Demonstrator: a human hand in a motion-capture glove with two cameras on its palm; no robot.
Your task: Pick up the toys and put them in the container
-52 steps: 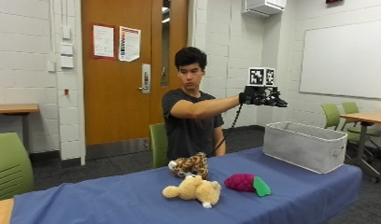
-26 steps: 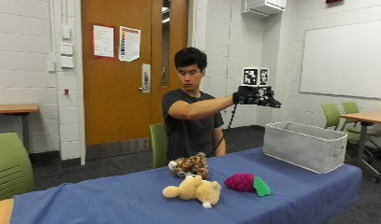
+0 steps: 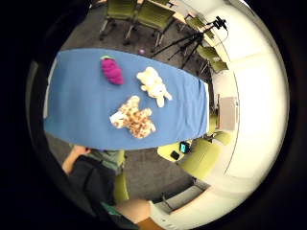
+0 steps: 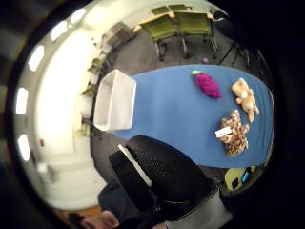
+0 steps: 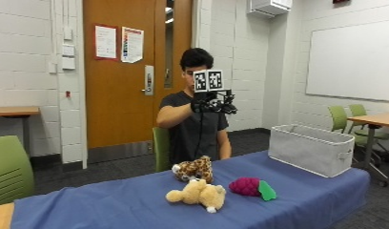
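The gloved right hand (image 5: 210,103), its fingers not discernible, has been swung back from above the grey container (image 5: 311,149) to chest height over the three toys—spotted animal (image 5: 193,169), tan bear (image 5: 198,194), purple plush (image 5: 248,187)—all lying unpicked on the blue table (image 5: 106,205).

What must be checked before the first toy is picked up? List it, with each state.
1. Spotted plush, tan plush and magenta plush lie apart on the table: ok.
2. Container upright, top open, nothing inside: ok.
3. Right hand carries no toy: ok, all three are on the table.
4. Right hand down near a toy: not ok, it is raised high above the table.
5. Cloth between toys and container is bare: ok.
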